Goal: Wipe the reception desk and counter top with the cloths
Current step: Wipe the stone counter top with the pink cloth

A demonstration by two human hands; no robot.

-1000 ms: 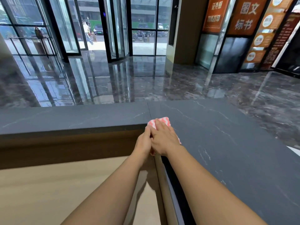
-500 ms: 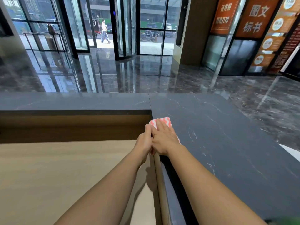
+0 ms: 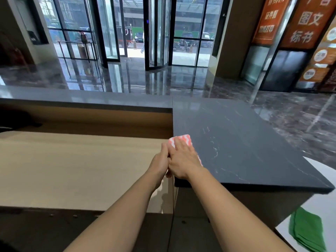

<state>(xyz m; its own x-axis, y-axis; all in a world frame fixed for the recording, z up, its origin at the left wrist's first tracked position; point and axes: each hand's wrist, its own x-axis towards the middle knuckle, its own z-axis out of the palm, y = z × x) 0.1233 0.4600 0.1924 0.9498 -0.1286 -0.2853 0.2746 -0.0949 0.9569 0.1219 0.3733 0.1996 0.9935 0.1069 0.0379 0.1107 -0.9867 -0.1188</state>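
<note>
A folded pink-and-white striped cloth [image 3: 182, 139] lies on the left edge of the dark marble counter top [image 3: 245, 146]. My right hand [image 3: 183, 160] presses flat on the cloth with straight fingers. My left hand [image 3: 161, 160] sits beside it at the counter's edge, touching the right hand; its fingers are mostly hidden. The light wooden reception desk [image 3: 72, 168] lies lower, to the left of the counter. A green cloth [image 3: 307, 231] rests on a white surface at the bottom right.
A long dark counter ledge [image 3: 81, 98] runs along the far side of the wooden desk. A dark object [image 3: 16, 120] sits at the desk's far left. Beyond are a glossy marble floor, glass doors [image 3: 158, 33] and orange signs [image 3: 305, 20].
Both hands and the striped cloth have slid toward me along the counter's left edge. My view has pulled back, so the counter's near edge and the green cloth now show.
</note>
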